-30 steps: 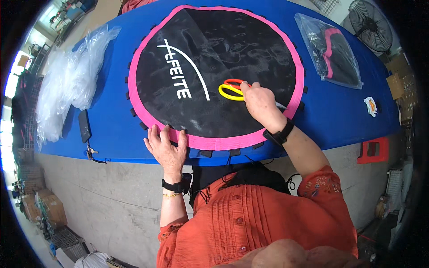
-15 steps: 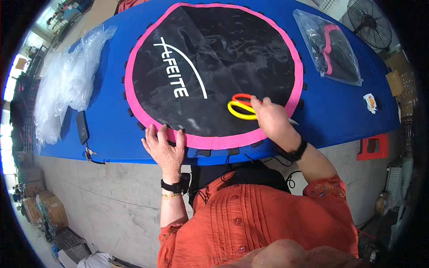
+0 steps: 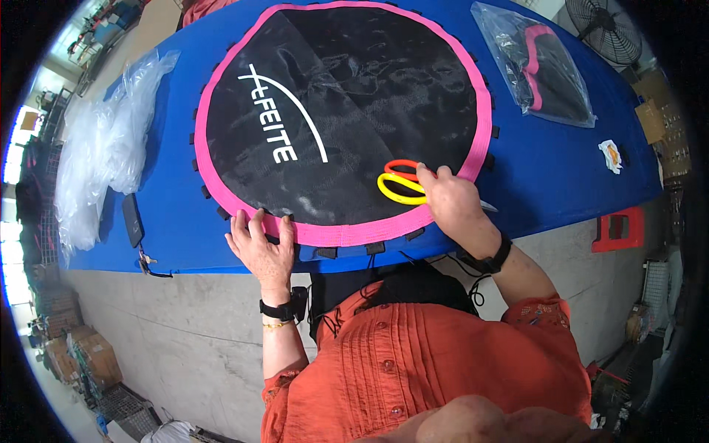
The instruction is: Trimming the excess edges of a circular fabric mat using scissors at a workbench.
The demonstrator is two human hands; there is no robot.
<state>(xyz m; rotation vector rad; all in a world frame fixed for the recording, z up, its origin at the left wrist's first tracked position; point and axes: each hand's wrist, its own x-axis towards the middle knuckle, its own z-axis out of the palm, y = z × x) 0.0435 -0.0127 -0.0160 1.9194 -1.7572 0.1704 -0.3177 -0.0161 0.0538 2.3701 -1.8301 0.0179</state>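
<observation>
A round black mesh mat (image 3: 347,148) with a pink border (image 3: 343,235) and black tabs around its edge lies flat. White lettering and a curved line mark its left part. On the near left stretch of the border my left hand (image 3: 260,247) rests with its fingers spread. My right hand (image 3: 454,203) grips scissors (image 3: 402,198) with one yellow and one red handle loop over the mat's near right side. The blade tip pokes out past the hand toward the right; the rest of the blades is hidden beneath it.
A blue-covered table (image 3: 561,170) carries everything. Crumpled clear plastic (image 3: 103,148) and a black phone-like object (image 3: 133,220) with keys lie left. To the right are a bagged black-and-pink piece (image 3: 543,70) and a small wrapper (image 3: 611,156). Beyond stand a fan (image 3: 609,33) and a red stool (image 3: 619,230).
The mat appears slightly farther left, though the whole view has shifted a little. My right hand with the scissors now sits nearer the mat's right border. My left hand stays on the border.
</observation>
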